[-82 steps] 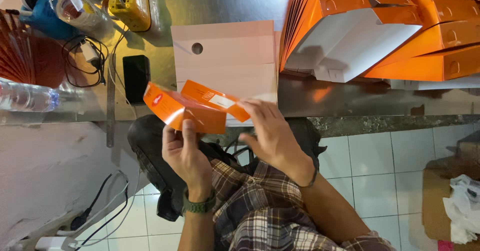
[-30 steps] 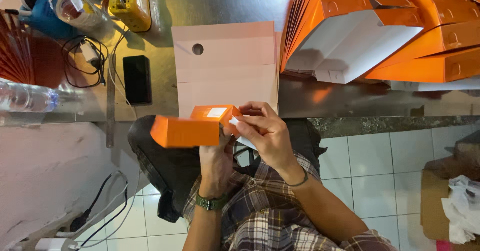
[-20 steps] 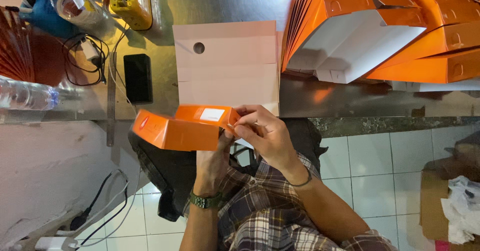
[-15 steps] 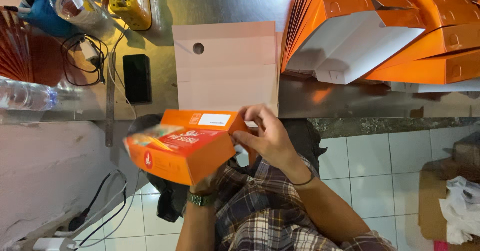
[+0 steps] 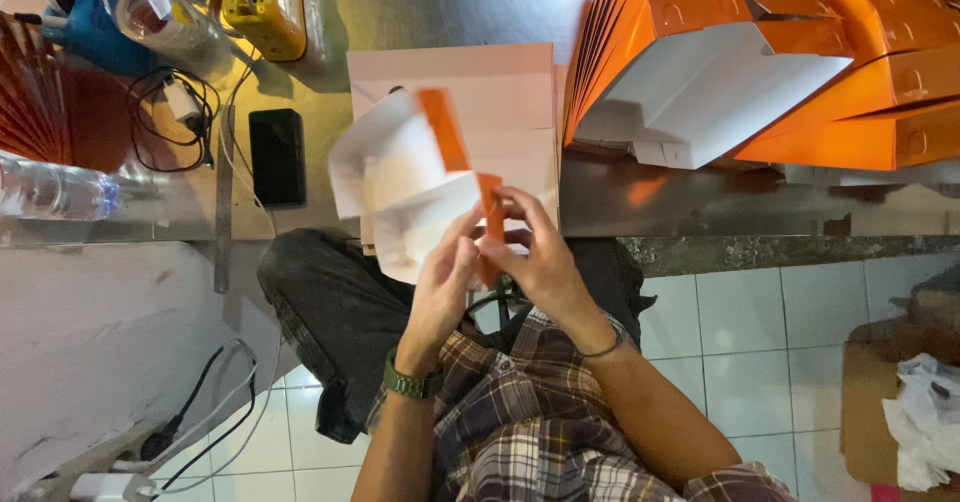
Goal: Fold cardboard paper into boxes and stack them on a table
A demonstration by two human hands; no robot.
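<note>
At the far left of the worktop stands a fan of dark red flat sheets [image 5: 35, 92], and just near of it lies one clear plastic bottle [image 5: 55, 190] on its side. Beyond them I see one blue tape dispenser [image 5: 95, 22] and one yellow holder [image 5: 265, 7], with a tangle of black cable [image 5: 165, 122] between. One metal ruler [image 5: 223, 202] lies along the table edge, and one black phone [image 5: 277, 157] rests just right of it.

In the middle, over the near edge of the table, my left hand [image 5: 440, 292] and my right hand [image 5: 535, 257] both grip one carton blank [image 5: 410, 182], white on the inside and orange outside. It is blurred, so I cannot tell its folds exactly. My left fingers pinch its near white flap; my right fingers close on the orange strip beside it. Under the carton lies a pale pink board [image 5: 510, 92] flat on the table.

To the right a large stack of orange cartons [image 5: 860, 72] leans; I cannot count them. At the far right, on the tiled floor, sits one brown box [image 5: 880, 392] with crumpled white plastic [image 5: 925, 422].
</note>
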